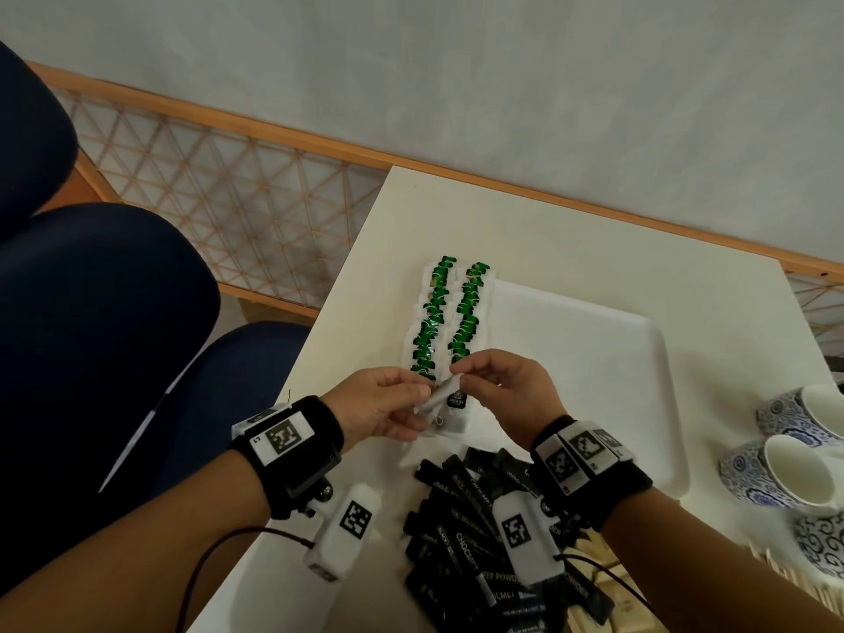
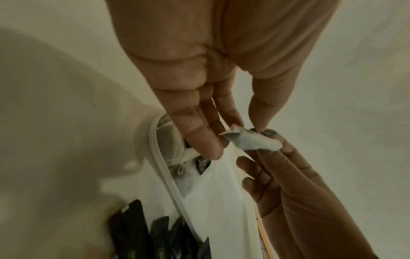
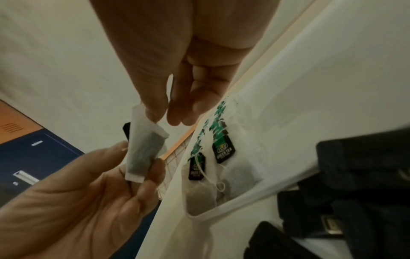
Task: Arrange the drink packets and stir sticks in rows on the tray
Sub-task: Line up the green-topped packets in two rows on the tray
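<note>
I have one tea bag (image 1: 439, 398) pinched between both hands, left (image 1: 379, 409) and right (image 1: 504, 391), just above the near end of two tea rows (image 1: 445, 319) on the tray (image 1: 593, 358); next I judge it needs laying flat to extend a row.

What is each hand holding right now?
Left hand: pinching the tea bag.
Right hand: pinching the same tea bag's top end.
</note>
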Demonstrator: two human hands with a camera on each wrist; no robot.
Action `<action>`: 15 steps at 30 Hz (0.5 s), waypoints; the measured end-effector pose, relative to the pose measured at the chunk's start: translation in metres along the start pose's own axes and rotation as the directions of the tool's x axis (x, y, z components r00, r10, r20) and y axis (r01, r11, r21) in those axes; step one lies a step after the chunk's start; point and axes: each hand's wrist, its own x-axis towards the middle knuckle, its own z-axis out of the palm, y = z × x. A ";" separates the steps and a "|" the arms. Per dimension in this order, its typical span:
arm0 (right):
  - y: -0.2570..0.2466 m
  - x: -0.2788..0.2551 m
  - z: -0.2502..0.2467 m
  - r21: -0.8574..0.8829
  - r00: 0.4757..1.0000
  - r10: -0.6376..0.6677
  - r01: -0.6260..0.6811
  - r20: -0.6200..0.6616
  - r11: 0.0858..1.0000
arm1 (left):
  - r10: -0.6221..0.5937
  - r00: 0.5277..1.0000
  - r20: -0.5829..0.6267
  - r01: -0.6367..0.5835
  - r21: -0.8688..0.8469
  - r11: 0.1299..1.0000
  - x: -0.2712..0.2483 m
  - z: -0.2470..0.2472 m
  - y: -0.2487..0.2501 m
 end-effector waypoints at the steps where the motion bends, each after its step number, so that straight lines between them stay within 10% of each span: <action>1: 0.000 0.000 -0.001 0.021 1.000 0.001 -0.001 0.000 1.000 | 0.014 1.000 -0.004 -0.014 -0.009 1.000 0.001 0.001 0.000; 15: -0.006 -0.003 -0.007 0.176 0.999 0.016 -0.021 0.030 0.984 | 0.170 0.983 -0.064 -0.167 0.051 0.985 0.016 0.013 -0.002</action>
